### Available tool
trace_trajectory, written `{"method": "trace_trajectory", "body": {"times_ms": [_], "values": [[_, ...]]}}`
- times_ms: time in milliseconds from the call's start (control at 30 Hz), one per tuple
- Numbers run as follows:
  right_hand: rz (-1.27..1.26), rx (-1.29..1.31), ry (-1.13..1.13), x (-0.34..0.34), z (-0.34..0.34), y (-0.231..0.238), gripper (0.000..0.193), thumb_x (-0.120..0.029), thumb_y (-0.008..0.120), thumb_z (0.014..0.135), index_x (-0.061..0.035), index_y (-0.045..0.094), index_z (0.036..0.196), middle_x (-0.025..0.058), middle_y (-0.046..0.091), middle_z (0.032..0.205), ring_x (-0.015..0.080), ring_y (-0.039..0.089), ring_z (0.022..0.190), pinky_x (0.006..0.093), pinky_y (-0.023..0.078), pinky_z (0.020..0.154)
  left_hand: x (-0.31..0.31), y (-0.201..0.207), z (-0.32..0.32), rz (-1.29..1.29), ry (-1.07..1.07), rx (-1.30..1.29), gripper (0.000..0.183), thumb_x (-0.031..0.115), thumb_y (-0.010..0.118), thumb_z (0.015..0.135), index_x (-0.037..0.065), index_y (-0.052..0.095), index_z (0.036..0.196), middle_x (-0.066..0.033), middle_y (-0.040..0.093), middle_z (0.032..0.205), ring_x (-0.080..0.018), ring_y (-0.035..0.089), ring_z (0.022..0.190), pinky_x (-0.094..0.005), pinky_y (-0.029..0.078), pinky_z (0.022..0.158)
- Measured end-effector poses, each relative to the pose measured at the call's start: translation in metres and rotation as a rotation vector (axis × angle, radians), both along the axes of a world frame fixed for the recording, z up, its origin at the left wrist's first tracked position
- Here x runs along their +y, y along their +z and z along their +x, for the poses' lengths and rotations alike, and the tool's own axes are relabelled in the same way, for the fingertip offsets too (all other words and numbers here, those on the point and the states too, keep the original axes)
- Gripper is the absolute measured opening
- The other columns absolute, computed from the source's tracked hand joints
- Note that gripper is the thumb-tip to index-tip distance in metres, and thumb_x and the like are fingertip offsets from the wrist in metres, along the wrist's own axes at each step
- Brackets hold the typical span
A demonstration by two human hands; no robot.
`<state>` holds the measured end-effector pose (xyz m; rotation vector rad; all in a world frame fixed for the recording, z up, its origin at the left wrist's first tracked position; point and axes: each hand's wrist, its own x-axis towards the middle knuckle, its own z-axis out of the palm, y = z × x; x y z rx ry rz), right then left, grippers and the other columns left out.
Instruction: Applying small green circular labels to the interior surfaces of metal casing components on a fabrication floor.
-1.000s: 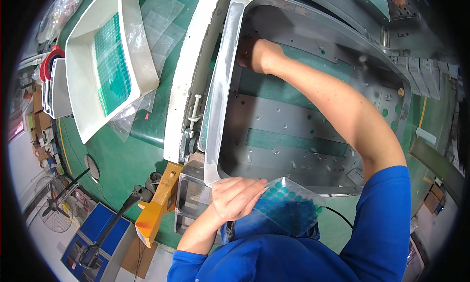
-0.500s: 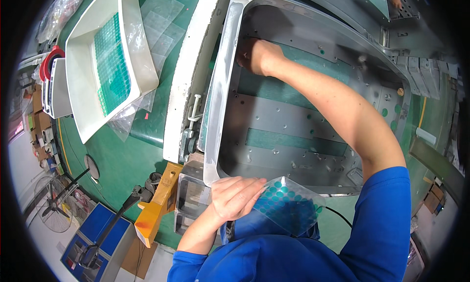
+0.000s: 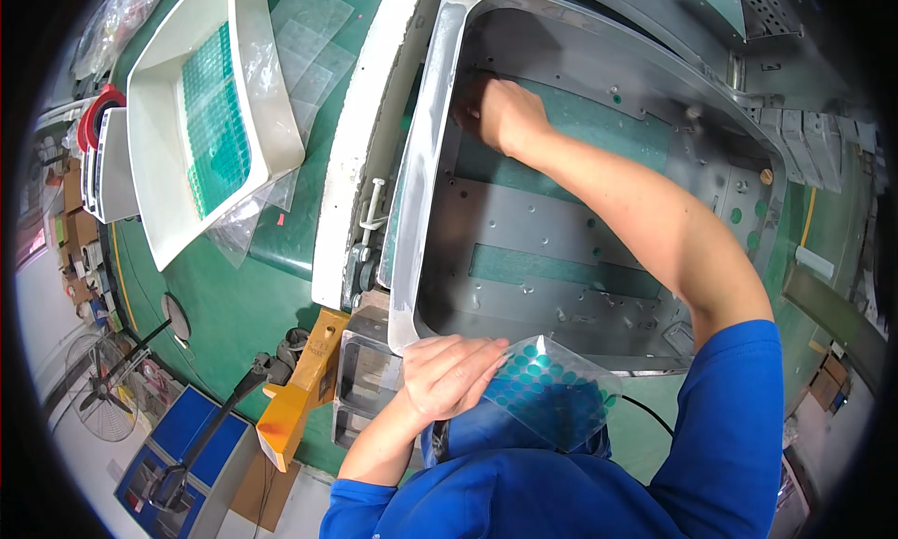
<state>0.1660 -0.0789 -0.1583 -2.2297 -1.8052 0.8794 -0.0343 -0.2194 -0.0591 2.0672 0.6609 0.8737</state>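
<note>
Right hand barely shifted, grip unclear | left hand clamps sticker sheet, long axis left-right

green worktable, pale floor, floor fan

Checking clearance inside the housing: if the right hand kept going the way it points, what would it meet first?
Probably the metal housing, at its far corner wall just beyond the right hand; depth is unclear.

R hand outstretched (fingers curled); L hand gripping, near chest.
</note>
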Motion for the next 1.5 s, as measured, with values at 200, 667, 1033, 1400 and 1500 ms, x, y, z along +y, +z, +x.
{"method": "trace_trajectory", "body": {"times_ms": [200, 667, 1033, 1400, 1500], "values": [[-0.142, -0.035, -0.097, 0.003, 0.003, 0.008, 0.016, -0.013, 0.058, 0.071, -0.0050, 0.061, 0.085, 0.0146, 0.062, 0.080, 0.0331, 0.057, 0.078, 0.0387, 0.046, 0.068, -0.001, -0.001, 0.000, -0.005, 0.023, -0.008, 0.022, -0.001, 0.067, 0.062, -0.003, 0.061, 0.083, -0.0099, 0.060, 0.069, -0.0176, 0.057, 0.052, -0.0241, 0.044, 0.044], [0.458, 0.190, 0.216, -0.083, 0.005, 0.019, 0.033, -0.007, 0.051, 0.075, -0.0001, 0.052, 0.108, 0.0147, 0.052, 0.105, 0.0286, 0.051, 0.090, 0.0339, 0.042, 0.082, -0.009, 0.032, -0.003, -0.464, 0.300, 0.027, 0.003, -0.001, 0.061, 0.076, -0.003, 0.060, 0.077, -0.0074, 0.061, 0.072, -0.0091, 0.055, 0.063, -0.0192, 0.043, 0.058], [0.057, 0.626, 0.018, -0.235, -0.007, 0.187, 0.026, -0.019, 0.065, 0.072, -0.0031, 0.056, 0.090, 0.0127, 0.059, 0.080, 0.0281, 0.058, 0.072, 0.0345, 0.044, 0.060, -0.049, 0.062, -0.016, -0.780, 0.339, -0.311, 0.015, 0.002, 0.063, 0.077, 0.000, 0.055, 0.089, -0.0024, 0.059, 0.078, -0.0057, 0.054, 0.068, -0.0179, 0.043, 0.060], [-0.008, 0.864, -0.150, -0.286, -0.013, 0.174, 0.021, -0.015, 0.063, 0.075, -0.0008, 0.059, 0.090, 0.0090, 0.062, 0.079, 0.0171, 0.059, 0.071, 0.0281, 0.044, 0.062, -0.089, 0.059, -0.016, -0.700, 0.322, -0.209, 0.019, 0.001, 0.070, 0.069, 0.000, 0.056, 0.081, -0.0052, 0.060, 0.077, -0.0088, 0.055, 0.068, -0.0209, 0.044, 0.063], [0.168, 0.670, -0.044, -0.291, -0.013, 0.171, 0.024, -0.015, 0.066, 0.072, -0.0006, 0.058, 0.089, 0.0081, 0.061, 0.081, 0.0188, 0.058, 0.074, 0.0289, 0.044, 0.066, -0.097, 0.051, -0.016, -0.681, 0.320, -0.117, 0.021, 0.001, 0.072, 0.067, 0.001, 0.058, 0.083, -0.0047, 0.061, 0.077, -0.0077, 0.056, 0.069, -0.0202, 0.045, 0.062]]}}
